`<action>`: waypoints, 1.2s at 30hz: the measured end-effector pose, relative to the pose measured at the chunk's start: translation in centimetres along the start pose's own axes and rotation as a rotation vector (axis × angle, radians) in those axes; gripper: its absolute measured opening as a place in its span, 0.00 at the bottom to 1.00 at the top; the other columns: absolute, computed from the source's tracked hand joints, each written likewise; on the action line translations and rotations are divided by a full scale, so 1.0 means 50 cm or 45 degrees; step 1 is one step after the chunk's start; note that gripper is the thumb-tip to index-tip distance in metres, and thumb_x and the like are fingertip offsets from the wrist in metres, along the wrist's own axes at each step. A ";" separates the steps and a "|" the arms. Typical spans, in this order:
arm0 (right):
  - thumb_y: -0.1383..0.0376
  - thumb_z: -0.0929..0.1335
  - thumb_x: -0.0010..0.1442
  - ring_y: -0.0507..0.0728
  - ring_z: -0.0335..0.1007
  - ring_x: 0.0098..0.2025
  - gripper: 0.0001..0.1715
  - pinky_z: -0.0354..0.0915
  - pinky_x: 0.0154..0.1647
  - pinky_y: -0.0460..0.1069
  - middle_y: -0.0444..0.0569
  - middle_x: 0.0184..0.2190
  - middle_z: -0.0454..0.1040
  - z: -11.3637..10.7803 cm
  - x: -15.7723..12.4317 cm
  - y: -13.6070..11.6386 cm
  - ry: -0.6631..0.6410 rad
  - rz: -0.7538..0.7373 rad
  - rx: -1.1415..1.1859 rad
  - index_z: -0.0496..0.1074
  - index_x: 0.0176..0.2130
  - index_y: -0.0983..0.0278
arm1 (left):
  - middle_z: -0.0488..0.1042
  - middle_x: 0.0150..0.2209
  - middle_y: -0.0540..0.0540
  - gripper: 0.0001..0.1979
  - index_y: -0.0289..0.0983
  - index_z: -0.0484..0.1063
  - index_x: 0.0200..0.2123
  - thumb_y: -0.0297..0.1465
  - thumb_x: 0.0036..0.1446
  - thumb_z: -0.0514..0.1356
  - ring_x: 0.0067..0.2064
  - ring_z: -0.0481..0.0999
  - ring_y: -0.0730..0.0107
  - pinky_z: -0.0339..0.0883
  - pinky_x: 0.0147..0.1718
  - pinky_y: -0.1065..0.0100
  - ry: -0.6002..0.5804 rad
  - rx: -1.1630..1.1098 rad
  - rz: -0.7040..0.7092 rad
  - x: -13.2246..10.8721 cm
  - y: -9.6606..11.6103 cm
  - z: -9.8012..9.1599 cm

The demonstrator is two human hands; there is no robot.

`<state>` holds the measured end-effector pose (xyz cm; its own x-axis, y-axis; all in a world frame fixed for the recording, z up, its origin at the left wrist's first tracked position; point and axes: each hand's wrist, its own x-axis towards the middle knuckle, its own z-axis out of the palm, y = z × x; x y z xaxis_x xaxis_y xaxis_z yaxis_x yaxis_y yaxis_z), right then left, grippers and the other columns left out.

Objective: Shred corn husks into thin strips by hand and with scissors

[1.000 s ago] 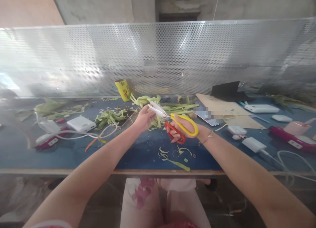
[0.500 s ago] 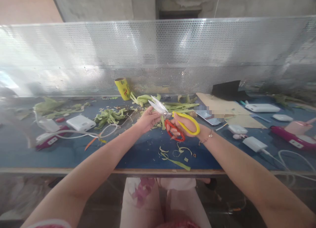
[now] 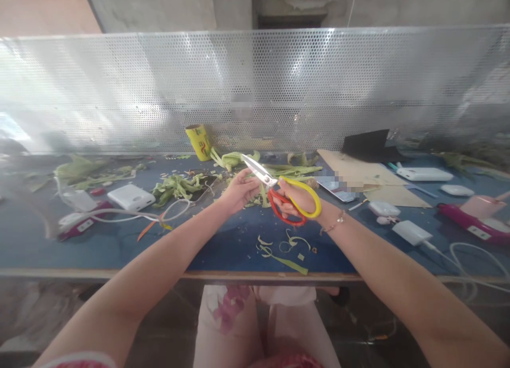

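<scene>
My right hand is wrapped through the handles of a pair of scissors, one handle yellow and one red. The steel blades are closed together and point up and left, crossing just over the fingertips of my left hand. Those left fingers are pinched together; what lies between them is hidden by the blades. Under both hands lie pale green stalks and leaves. A second heap of cut green pieces sits left of my left hand. Thin peelings are scattered near the table's front edge.
On the blue table stand a yellow can, a white charger box with cables, and a phone. Cardboard, white adapters and a magenta power strip lie right. A perforated metal screen closes the back.
The scissor blades have swung from slightly apart to closed, and the red handle has moved in toward the yellow one. My left hand has barely shifted.
</scene>
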<state>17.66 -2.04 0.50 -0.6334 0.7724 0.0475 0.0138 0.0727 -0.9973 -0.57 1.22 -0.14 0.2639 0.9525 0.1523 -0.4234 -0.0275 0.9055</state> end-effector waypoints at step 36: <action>0.54 0.67 0.51 0.55 0.67 0.32 0.16 0.62 0.34 0.50 0.53 0.34 0.70 -0.106 0.021 0.054 0.661 -0.101 -1.504 0.70 0.32 0.65 | 0.66 0.20 0.51 0.07 0.35 0.65 0.32 0.33 0.59 0.52 0.17 0.60 0.80 0.57 0.18 0.76 0.105 -0.178 -0.158 0.006 0.020 0.003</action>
<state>21.14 2.34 -1.84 -0.2945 0.8744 0.3856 0.8305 0.4338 -0.3493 -0.78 1.44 0.88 0.2519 0.9677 0.0048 -0.5098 0.1285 0.8506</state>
